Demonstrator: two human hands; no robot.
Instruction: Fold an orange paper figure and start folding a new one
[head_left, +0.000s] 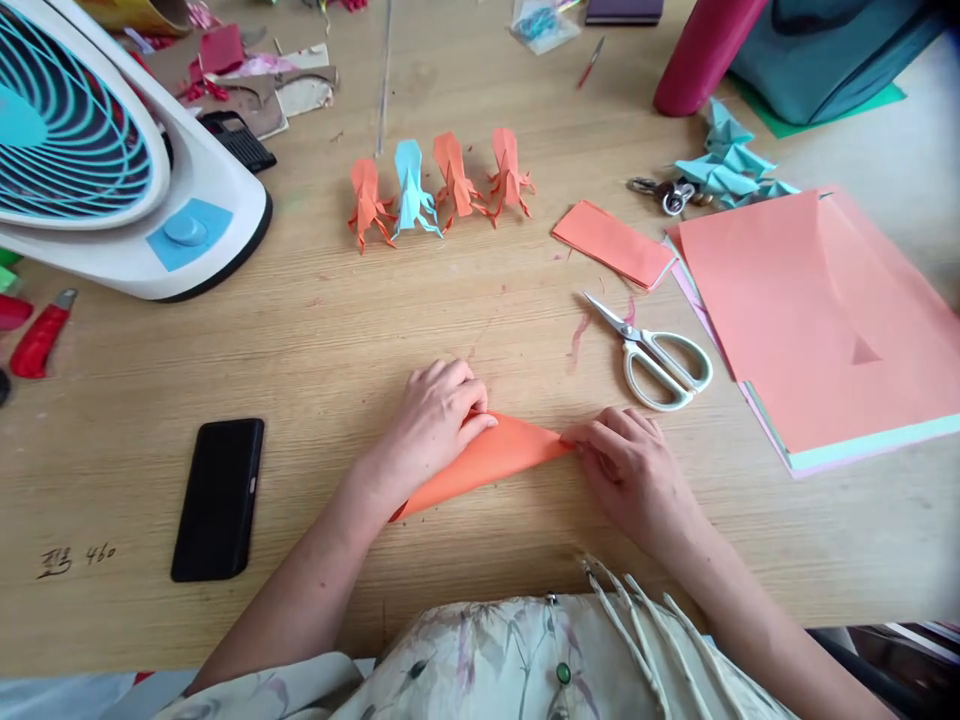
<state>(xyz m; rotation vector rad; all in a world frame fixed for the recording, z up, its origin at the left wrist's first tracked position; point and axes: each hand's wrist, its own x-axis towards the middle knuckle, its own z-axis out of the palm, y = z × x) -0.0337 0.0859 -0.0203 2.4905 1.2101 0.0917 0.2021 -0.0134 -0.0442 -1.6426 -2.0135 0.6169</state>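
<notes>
An orange sheet of paper (499, 458), folded over on itself with a curved, unpressed edge toward me, lies on the table. My left hand (446, 415) rests on its left part, thumb and fingers closed at the upper edge and covering some of the paper. At the right tip, my right hand (626, 465) pinches the pointed corner between thumb and fingers. White-handled scissors (664, 365) lie just beyond my right hand, blades toward the upper left. Farther off stands a row of folded paper figures (450, 178), mostly orange with one light blue.
Stacked coloured sheets (810, 320) lie at right, beside a folded orange strip (615, 243). A phone (217, 500) lies at left, below a white fan (210, 230). Keys (671, 192), blue folded pieces (727, 165) and a magenta cylinder (705, 55) are at the back right.
</notes>
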